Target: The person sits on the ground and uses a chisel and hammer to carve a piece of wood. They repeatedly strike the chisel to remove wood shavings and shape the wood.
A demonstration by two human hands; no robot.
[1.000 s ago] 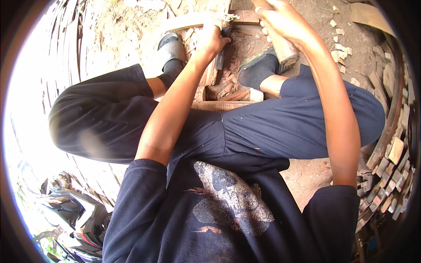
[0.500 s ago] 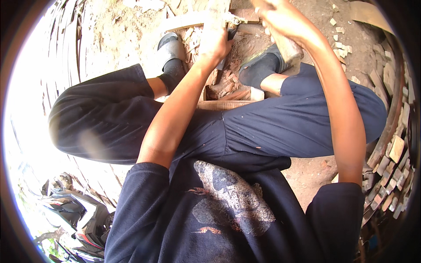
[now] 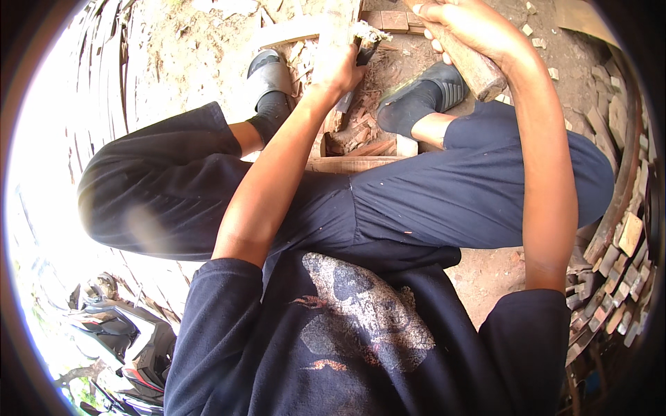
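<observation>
I sit with my knees apart over a patch of dirt. My left hand [image 3: 338, 67] is closed around a chisel [image 3: 365, 36] with a frayed pale top, its dark lower end pointing down between my feet. A pale wooden piece [image 3: 338, 17] stands upright just beside that hand. My right hand [image 3: 466, 26] grips a thick wooden mallet [image 3: 479, 71], held to the right of the chisel and slightly above it, with its blunt end pointing down toward my right shoe [image 3: 423, 97].
My left shoe [image 3: 267, 75] rests on the dirt. Reddish wood chips [image 3: 361, 135] and a flat board [image 3: 347, 164] lie between my feet. Several small wooden blocks [image 3: 624, 236] are stacked along the right side. A motorcycle [image 3: 118, 340] stands at the lower left.
The mallet in my right hand has shifted a little to the right. My left hand has stayed on the chisel in nearly the same place.
</observation>
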